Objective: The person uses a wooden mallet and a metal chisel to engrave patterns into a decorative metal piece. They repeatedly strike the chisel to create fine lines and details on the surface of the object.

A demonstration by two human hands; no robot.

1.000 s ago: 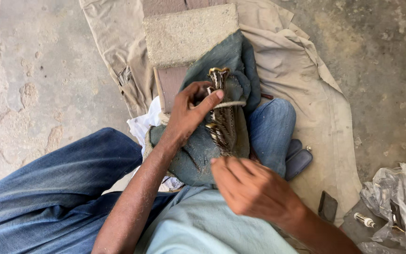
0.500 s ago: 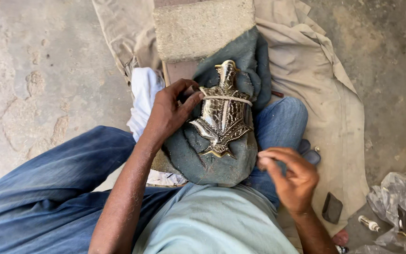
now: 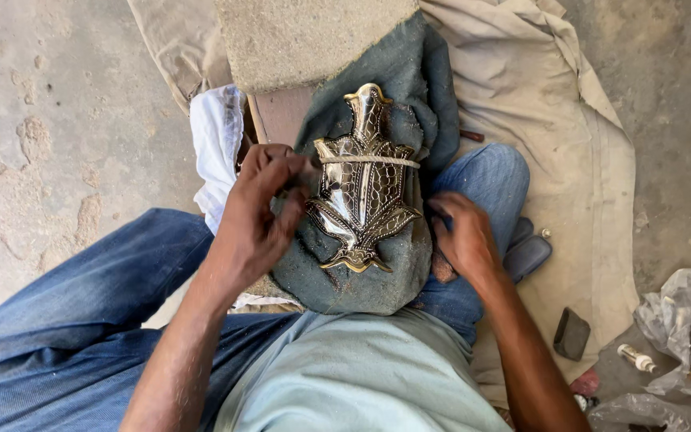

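Rough, pitted concrete floor (image 3: 49, 120) fills the left side, pale and cracked, with the person's jeans-clad leg (image 3: 65, 320) stretched across its lower part. Next comes a white cloth (image 3: 216, 140) bunched at the edge of a worn block (image 3: 305, 36) with a coarse, sandy top. The left hand (image 3: 259, 214) sits just beside the ornate metal piece (image 3: 364, 180), fingers curled together and pinching at its left edge and the dark green-grey cloth (image 3: 377, 272) beneath it. The metal piece, shiny, scaled and leaf-like with brass trim, lies on that cloth over the person's lap, a pale cord wrapped across its upper part. The right hand (image 3: 461, 236) rests against the cloth's right side, fingers bent loosely and close together, holding nothing that can be made out. Further right a tan sheet (image 3: 569, 160) spreads over the floor, bearing a small dark block (image 3: 572, 333), and crumpled clear plastic (image 3: 685, 320) lies at the far edge.
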